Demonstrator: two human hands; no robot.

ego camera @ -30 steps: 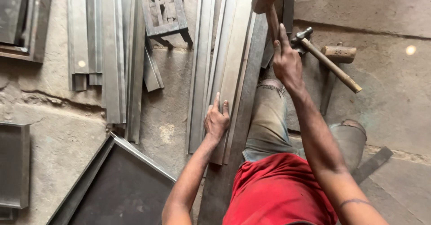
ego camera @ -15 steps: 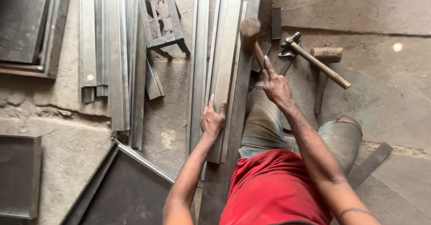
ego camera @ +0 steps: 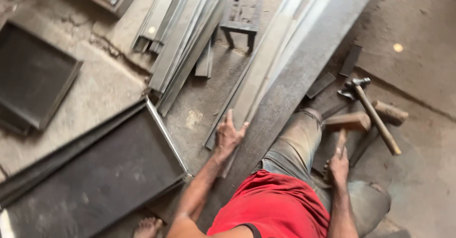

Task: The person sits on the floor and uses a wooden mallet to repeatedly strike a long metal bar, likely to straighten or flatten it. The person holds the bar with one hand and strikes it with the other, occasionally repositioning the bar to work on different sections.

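Observation:
My left hand (ego camera: 230,136) lies flat, fingers spread, on the near end of a long folded sheet-metal strip (ego camera: 266,71) that runs away across the floor. My right hand (ego camera: 339,165) is shut on the handle of a wooden mallet (ego camera: 347,122), whose block head hangs low just past my right knee (ego camera: 299,138). I sit on the floor in a red shirt and grey trousers. A wide dark steel plate (ego camera: 304,71) lies under the strip and beside my leg.
A metal-headed hammer (ego camera: 375,117) with a wooden handle and short flat bars (ego camera: 320,84) lie right of the mallet. Bundled metal channels (ego camera: 183,43) and a small metal stool frame (ego camera: 243,10) lie ahead. Dark sheet trays (ego camera: 99,171) sit at left.
My right hand has brought the mallet down from high over the strip to low beside my knee. My left hand stays on the strip. The view has tilted.

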